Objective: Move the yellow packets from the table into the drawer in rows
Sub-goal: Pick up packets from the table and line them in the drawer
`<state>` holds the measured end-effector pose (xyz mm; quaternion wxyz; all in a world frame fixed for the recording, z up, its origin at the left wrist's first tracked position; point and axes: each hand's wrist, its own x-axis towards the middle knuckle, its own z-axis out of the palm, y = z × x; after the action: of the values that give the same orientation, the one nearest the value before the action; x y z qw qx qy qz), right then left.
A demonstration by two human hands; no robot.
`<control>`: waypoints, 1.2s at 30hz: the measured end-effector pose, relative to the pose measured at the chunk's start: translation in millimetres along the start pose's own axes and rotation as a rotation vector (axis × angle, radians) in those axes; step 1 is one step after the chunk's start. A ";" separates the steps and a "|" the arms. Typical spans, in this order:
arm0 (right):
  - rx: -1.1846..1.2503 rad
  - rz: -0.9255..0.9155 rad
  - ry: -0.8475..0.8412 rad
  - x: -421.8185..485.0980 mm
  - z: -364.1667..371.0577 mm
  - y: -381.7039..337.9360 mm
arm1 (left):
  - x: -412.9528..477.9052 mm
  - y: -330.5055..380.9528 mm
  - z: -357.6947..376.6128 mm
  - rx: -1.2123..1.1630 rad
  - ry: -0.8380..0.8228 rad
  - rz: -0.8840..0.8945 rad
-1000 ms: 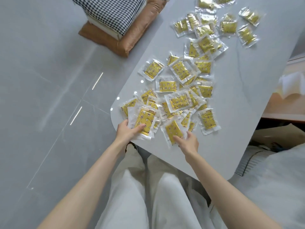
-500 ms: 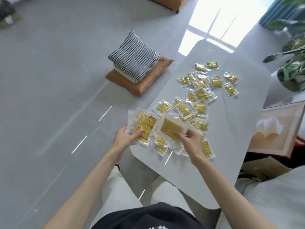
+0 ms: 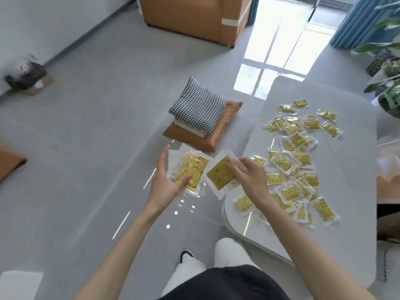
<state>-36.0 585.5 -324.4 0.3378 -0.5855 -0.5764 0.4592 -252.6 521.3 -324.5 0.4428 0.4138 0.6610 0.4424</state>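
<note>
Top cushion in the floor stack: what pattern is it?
The top cushion is black-and-white checked; the head view shows it.

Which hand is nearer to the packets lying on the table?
Right. The right hand, pinching one packet, is beside the packets on the table; the left hand, holding a stack, is farther off, over the floor.

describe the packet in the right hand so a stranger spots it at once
Start at the white table, then look just past its left edge, over the grey floor. There the right hand pinches one yellow packet, alone, unlike the stack the left hand holds.
</note>
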 end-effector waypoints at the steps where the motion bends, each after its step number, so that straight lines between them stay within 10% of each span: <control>1: -0.013 -0.011 0.008 4.6 9.4 -7.3 | 4.8 3.2 -9.3 0.020 -0.017 0.039; 27: 0.345 0.225 0.209 347.1 123.8 -105.9 | 415.0 82.7 -38.8 0.095 -0.258 -0.082; 36: 0.343 0.358 0.549 436.8 131.6 -84.5 | 556.8 105.1 5.5 0.148 -0.642 -0.113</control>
<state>-226.5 1007.4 -357.1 0.4876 -0.7132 -0.2673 0.4268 -378.8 1073.2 -347.8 0.6210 0.5261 0.5399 0.2148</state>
